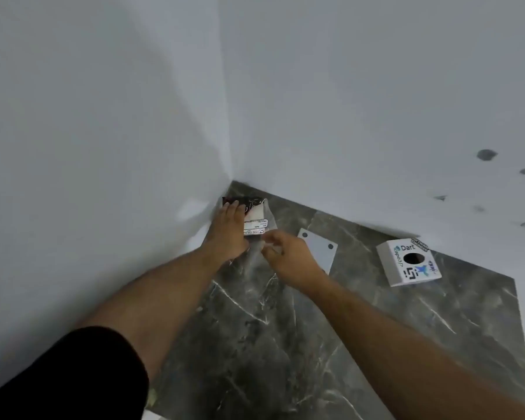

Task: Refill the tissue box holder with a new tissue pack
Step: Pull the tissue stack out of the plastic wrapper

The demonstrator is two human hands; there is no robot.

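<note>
Resting L fingers (pixel 233 208) flat atop tissue pack (pixel 255 226)

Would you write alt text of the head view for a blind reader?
Two hands work on a tissue pack in the corner of a dark marble top: the left hand lies flat on it, the right hand pinches its clear wrapper. To the right lie a white plate and a stickered white holder.
</note>
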